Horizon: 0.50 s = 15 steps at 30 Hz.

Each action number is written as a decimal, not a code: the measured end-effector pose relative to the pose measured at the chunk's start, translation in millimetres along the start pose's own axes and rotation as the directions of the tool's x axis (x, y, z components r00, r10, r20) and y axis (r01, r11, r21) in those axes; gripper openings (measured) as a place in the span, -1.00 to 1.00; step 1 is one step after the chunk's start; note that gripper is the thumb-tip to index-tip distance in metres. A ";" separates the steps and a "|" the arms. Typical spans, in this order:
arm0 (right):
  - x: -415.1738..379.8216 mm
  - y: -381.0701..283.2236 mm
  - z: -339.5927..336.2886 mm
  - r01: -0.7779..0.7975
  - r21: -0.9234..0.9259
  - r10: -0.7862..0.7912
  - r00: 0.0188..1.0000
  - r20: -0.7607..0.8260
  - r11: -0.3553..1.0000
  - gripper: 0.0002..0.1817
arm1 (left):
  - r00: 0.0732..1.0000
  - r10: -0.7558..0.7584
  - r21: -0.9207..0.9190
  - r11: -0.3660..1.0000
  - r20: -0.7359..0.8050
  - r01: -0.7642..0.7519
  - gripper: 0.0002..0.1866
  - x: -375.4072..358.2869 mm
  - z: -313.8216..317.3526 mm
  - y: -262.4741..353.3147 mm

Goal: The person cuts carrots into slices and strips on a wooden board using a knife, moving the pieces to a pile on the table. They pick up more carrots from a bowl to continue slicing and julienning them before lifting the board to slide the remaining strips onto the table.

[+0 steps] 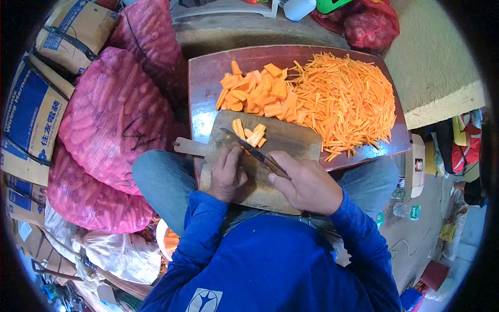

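My right hand [306,184] grips a knife [254,152], its dark blade pointing up and left across a wooden cutting board [296,138]. Close against the near side of the blade is my left hand [227,174], fingers curled down onto the board. Whatever lies under those fingertips is hidden. Beyond the blade, several cut carrot pieces [254,135] rest on the board. Behind the board, thick carrot slices [260,91] are heaped on a reddish-brown table [205,67]. To their right spreads a large pile of thin carrot strips [345,101].
Pink mesh sacks [114,119] full of carrots stand at my left, beside cardboard boxes [31,114]. A white bucket [165,239] with carrot pieces sits low by my left leg. At the back right lies a red mesh bag [370,27]. A plastic bottle [405,210] lies on the floor.
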State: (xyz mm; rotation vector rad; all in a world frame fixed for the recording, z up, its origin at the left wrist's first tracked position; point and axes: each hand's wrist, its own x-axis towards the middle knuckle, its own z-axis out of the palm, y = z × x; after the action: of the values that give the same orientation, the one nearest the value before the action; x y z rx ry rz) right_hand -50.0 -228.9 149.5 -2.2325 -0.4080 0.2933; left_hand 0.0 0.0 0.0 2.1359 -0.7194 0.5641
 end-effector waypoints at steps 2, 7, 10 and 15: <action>-0.6 -1.5 -1.0 -0.023 -0.023 0.023 1.000 0.000 0.999 -0.61 | 0.999 0.043 0.067 0.997 -0.010 -0.042 -0.41 4.4 -3.1 4.4; -3.9 7.8 7.9 -0.045 -0.055 0.047 0.998 0.035 0.997 -0.64 | 1.000 0.012 0.010 1.000 -0.015 -0.012 -0.45 2.4 1.4 13.9; -3.7 26.6 26.5 -0.058 -0.098 0.064 0.997 0.051 0.994 -0.65 | 0.998 0.040 0.030 0.999 -0.058 -0.038 -0.52 5.4 -0.5 14.8; -2.0 25.4 25.8 -0.105 -0.121 0.114 0.991 0.070 0.987 -0.64 | 0.996 0.009 0.023 1.000 -0.085 -0.007 -0.63 10.8 -5.4 15.3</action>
State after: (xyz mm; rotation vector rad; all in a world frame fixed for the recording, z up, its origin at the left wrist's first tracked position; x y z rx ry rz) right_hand -55.7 -227.1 113.7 -2.3683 -0.3512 0.4236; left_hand -2.9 -6.9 18.0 2.1174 -0.6774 0.6665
